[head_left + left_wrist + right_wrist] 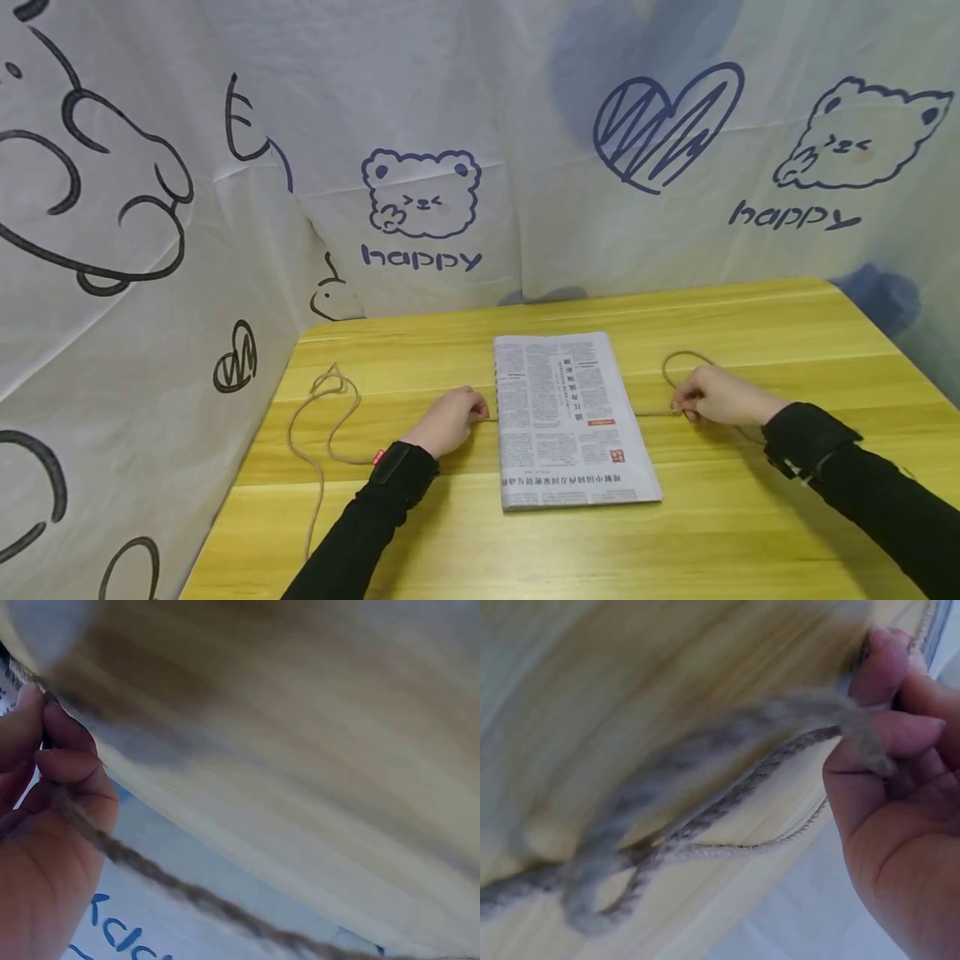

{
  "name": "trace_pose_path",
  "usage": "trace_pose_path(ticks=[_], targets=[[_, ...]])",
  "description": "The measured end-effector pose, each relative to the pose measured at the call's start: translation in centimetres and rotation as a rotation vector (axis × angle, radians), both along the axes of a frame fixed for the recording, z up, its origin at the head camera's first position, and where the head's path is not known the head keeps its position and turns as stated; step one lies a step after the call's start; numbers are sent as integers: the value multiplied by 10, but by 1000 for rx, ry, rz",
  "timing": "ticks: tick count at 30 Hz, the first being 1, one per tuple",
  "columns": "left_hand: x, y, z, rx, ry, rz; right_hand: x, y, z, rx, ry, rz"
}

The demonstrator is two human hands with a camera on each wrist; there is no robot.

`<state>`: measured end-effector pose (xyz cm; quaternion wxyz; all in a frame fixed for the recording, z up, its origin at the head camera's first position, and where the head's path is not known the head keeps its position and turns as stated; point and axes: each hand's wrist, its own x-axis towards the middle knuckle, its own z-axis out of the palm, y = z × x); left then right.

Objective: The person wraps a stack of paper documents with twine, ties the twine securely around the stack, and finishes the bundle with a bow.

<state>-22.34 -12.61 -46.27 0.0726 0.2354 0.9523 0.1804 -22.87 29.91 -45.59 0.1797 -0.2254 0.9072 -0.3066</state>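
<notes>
A folded newspaper [558,433] lies flat on the yellow wood-grain table, with a thin brown rope [656,412] passing beneath it and coming out on both sides. Just left of the newspaper, my left hand [450,419] pinches the rope. In the left wrist view the rope [187,894] trails out from under the curled fingers. To the newspaper's right, my right hand [722,398] pinches the rope between thumb and fingers. The right wrist view shows a rope loop [705,742] hanging beside that hand. The stretch under the newspaper is hidden.
Slack rope [298,450] lies in loose curves on the left of the table [810,333]. A white cloth [540,225] with drawn bears and hearts hangs behind the table and along its left side. Both wrists wear black bands.
</notes>
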Motion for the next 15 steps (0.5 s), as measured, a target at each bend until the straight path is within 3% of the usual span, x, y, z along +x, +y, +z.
trace_pose_path(ticks=[6, 11, 15], targets=[[-1, -25, 6, 84, -38, 44, 2, 14, 9, -61, -35, -10], [2, -66, 16, 103, -46, 71, 3, 31, 13, -15, 44, -44], [12, -100, 21, 103, -33, 120, 6, 41, 13, 23, 107, -37]])
